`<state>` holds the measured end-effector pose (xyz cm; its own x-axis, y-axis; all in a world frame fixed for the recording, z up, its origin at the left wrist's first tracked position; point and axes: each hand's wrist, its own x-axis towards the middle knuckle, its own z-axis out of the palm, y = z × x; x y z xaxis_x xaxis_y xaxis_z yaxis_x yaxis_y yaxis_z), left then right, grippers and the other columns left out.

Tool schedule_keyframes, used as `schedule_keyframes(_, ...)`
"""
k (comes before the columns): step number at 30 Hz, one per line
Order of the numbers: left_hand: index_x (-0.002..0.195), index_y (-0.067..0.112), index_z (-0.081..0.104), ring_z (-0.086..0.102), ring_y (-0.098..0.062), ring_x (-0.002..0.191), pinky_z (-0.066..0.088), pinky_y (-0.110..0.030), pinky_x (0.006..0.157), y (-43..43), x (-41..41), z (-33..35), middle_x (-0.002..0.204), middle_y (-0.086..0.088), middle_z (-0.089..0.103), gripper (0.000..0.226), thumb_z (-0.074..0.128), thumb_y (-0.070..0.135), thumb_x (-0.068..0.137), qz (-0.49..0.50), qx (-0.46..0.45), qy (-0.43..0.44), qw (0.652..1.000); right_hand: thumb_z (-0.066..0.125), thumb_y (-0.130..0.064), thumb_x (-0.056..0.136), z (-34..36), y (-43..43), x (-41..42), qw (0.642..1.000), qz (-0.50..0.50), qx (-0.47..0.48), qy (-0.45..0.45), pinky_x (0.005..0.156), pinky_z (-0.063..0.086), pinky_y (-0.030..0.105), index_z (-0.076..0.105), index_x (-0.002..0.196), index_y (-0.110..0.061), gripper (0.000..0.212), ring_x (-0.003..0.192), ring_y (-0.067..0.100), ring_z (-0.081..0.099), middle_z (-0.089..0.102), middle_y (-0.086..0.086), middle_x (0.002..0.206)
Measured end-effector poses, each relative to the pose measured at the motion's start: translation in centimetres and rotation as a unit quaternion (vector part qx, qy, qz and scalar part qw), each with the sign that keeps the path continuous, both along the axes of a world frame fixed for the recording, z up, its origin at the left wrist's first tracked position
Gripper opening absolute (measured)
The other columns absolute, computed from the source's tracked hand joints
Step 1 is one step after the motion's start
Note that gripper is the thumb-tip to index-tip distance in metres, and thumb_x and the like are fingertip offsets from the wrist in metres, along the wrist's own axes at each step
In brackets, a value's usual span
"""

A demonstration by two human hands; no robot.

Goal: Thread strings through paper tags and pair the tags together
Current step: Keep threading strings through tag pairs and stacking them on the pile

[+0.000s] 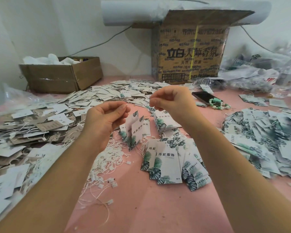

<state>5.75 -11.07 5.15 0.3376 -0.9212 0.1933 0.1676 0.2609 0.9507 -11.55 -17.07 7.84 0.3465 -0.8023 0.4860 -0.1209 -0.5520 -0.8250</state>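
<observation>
both hands are raised over the pink table (149, 207). a white string (127, 105) end is pinched between thumb and forefinger of the left hand (106, 118). the right hand (171, 101) is closed in a pinch on the other end, though the strand itself barely shows. two leaf-print tags (134, 130) hang below and between the hands, nearer the left, clear of the table. loose strings (104, 158) are piled under the left wrist, and a fanned stack (166, 163) of tags lies just beside them. heaps of tags are spread at left (23, 128) and right (267, 140) – a phone (203, 96) and two boxes (190, 52) sit further back.
</observation>
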Motion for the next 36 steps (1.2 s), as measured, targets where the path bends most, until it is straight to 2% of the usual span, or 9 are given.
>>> schedule_keyframes(3, 0.083, 0.012, 0.066, 0.059, -0.002, 0.055, 0.046, -0.014, 0.049, 0.0, -0.4, 0.1, 0.065, 0.003, 0.070, 0.006, 0.064, 0.007, 0.080, 0.011, 0.003, -0.064, 0.998, 0.070, 0.000, 0.077, 0.1, 0.5, 0.7, 0.999, 0.011, -0.022, 0.023, 0.065, 0.053, 0.022, 0.070, 0.081, -0.009, 0.010, 0.061, 0.008, 0.059, 0.066, 0.000, 0.066)
schedule_keyframes(7, 0.080, 0.016, 0.065, 0.053, 0.000, 0.052, 0.043, -0.013, 0.048, 0.1, -1.0, 0.3, 0.060, 0.008, 0.067, 0.009, 0.062, 0.009, 0.086, 0.010, -0.006, -0.122, 0.992, 0.071, -0.004, 0.076, 0.0, 0.9, 1.6, 0.998, 0.012, -0.044, 0.049, 0.065, 0.050, 0.018, 0.071, 0.084, -0.008, 0.008, 0.059, 0.002, 0.056, 0.063, -0.008, 0.064)
schedule_keyframes(13, 0.079, 0.018, 0.066, 0.050, -0.002, 0.053, 0.042, -0.014, 0.049, 0.2, -1.4, 0.3, 0.061, 0.008, 0.067, 0.015, 0.060, 0.009, 0.089, 0.006, -0.024, -0.147, 0.989, 0.070, -0.006, 0.078, -0.2, 1.3, 2.4, 0.997, 0.004, -0.064, 0.045, 0.074, 0.054, 0.037, 0.072, 0.085, -0.006, 0.007, 0.072, 0.022, 0.062, 0.067, 0.006, 0.072)
schedule_keyframes(17, 0.081, 0.017, 0.066, 0.050, -0.002, 0.053, 0.041, -0.015, 0.049, 0.3, -1.4, 0.4, 0.062, 0.008, 0.067, 0.014, 0.059, 0.008, 0.090, 0.009, -0.033, -0.147, 0.989, 0.069, -0.001, 0.079, -0.3, 1.4, 2.6, 0.999, 0.016, -0.045, 0.019, 0.067, 0.051, 0.027, 0.066, 0.082, -0.008, 0.008, 0.062, 0.010, 0.057, 0.063, 0.000, 0.068)
schedule_keyframes(21, 0.080, 0.017, 0.065, 0.050, -0.001, 0.052, 0.041, -0.014, 0.048, 0.4, -1.6, 0.4, 0.061, 0.009, 0.067, 0.015, 0.058, 0.008, 0.090, 0.027, -0.040, -0.158, 0.986, 0.067, 0.002, 0.079, -0.4, 1.5, 2.7, 0.999, 0.018, -0.042, 0.016, 0.070, 0.054, 0.032, 0.065, 0.080, -0.011, 0.014, 0.065, 0.015, 0.060, 0.064, 0.003, 0.068)
schedule_keyframes(25, 0.082, 0.016, 0.065, 0.050, 0.001, 0.051, 0.040, -0.014, 0.046, 0.5, -1.9, 0.4, 0.059, 0.010, 0.066, 0.012, 0.059, 0.009, 0.090, 0.051, -0.054, -0.176, 0.981, 0.068, 0.001, 0.079, -0.3, 1.5, 2.7, 0.999, 0.001, -0.049, 0.013, 0.073, 0.055, 0.036, 0.067, 0.082, -0.008, 0.009, 0.066, 0.013, 0.060, 0.064, 0.002, 0.069)
schedule_keyframes(31, 0.083, 0.016, 0.065, 0.051, 0.001, 0.051, 0.041, -0.014, 0.046, 0.5, -1.9, 0.3, 0.059, 0.010, 0.066, 0.011, 0.059, 0.010, 0.090, 0.056, -0.052, -0.177, 0.981, 0.068, 0.000, 0.079, -0.1, 1.7, 2.6, 0.999, 0.006, -0.046, 0.016, 0.073, 0.055, 0.035, 0.066, 0.080, -0.009, 0.009, 0.066, 0.012, 0.060, 0.064, -0.001, 0.069)
schedule_keyframes(36, 0.082, 0.017, 0.065, 0.051, 0.001, 0.051, 0.041, -0.014, 0.046, 0.5, -2.0, 0.3, 0.060, 0.011, 0.066, 0.012, 0.059, 0.010, 0.091, 0.057, -0.053, -0.178, 0.981, 0.068, -0.001, 0.079, -0.2, 1.7, 2.6, 0.999, 0.012, -0.039, 0.014, 0.069, 0.053, 0.027, 0.065, 0.080, -0.011, 0.011, 0.062, 0.007, 0.058, 0.063, -0.002, 0.068)
